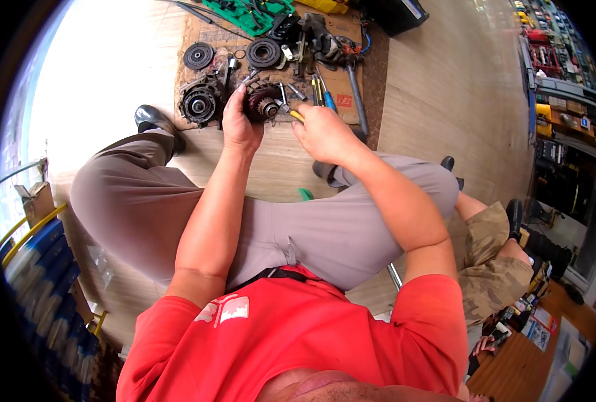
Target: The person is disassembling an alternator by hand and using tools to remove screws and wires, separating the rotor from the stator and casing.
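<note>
My left hand (241, 127) is closed around the side of a dark rotor (259, 97) with reddish-brown windings and a metal shaft end, steadying it over the cardboard. My right hand (321, 130) grips a yellow-handled tool (297, 116), its metal tip against or very near the rotor's shaft end. My fingers hide much of the handle, so the tool's exact kind cannot be made out. Left of the rotor sits a round, greasy metal housing (201, 104). Small metal sockets (296, 92) lie just beyond the rotor.
On the cardboard sheet (371, 100) lie two dark pulleys (263, 53), screwdrivers (327, 98), a hammer (357, 94) and dark gloves (324, 45). A green tool case (251, 15) and a black battery (395, 15) stand beyond. Another person's leg (489, 248) is close on my right.
</note>
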{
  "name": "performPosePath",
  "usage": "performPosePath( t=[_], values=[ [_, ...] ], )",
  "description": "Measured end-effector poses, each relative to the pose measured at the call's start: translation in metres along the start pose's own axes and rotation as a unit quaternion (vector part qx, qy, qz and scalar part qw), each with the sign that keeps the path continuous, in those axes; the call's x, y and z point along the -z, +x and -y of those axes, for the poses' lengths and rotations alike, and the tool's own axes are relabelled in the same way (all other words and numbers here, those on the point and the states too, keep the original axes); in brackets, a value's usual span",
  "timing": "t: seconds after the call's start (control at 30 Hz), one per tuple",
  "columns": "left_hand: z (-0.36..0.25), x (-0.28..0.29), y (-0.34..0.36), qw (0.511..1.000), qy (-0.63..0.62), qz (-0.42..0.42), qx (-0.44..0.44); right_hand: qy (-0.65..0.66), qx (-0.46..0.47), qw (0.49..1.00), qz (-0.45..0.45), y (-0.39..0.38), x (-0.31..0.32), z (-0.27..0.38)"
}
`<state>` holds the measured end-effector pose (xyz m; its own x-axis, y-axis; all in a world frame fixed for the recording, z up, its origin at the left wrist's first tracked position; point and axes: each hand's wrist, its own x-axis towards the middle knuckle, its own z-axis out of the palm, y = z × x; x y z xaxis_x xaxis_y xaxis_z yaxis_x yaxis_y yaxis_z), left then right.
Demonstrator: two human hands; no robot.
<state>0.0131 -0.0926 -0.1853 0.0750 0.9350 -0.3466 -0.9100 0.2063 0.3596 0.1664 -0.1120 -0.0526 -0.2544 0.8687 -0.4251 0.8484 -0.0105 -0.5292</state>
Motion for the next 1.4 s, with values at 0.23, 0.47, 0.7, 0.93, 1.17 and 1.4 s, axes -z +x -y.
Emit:
performPosePath(
  t=[0.23,0.47,0.7,0.93,1.17,1.4],
  values=[
    [0.002,0.008,0.003,0.998,-0.048,-0.038,0.025,-0.018,0.035,0.999,-0.032,0.005,-0.012,-0.007],
    [0.01,0.022,0.009,0.992,-0.045,-0.116,0.011,0.03,-0.035,0.995,-0.083,0.027,0.023,-0.026],
    [0.018,0.033,0.01,0.967,0.008,-0.247,0.066,0.074,-0.174,0.951,-0.244,0.093,0.031,-0.173],
    [0.038,0.086,0.02,0.957,0.077,-0.233,0.152,-0.099,-0.293,0.951,0.014,0.113,-0.041,-0.194],
    [0.057,0.131,0.023,0.908,0.17,-0.32,0.21,-0.095,-0.295,0.951,-0.012,0.151,-0.074,-0.208],
    [0.084,0.159,0.039,0.896,0.162,-0.371,0.183,-0.139,-0.318,0.933,-0.099,0.189,-0.096,-0.246]
  ],
)
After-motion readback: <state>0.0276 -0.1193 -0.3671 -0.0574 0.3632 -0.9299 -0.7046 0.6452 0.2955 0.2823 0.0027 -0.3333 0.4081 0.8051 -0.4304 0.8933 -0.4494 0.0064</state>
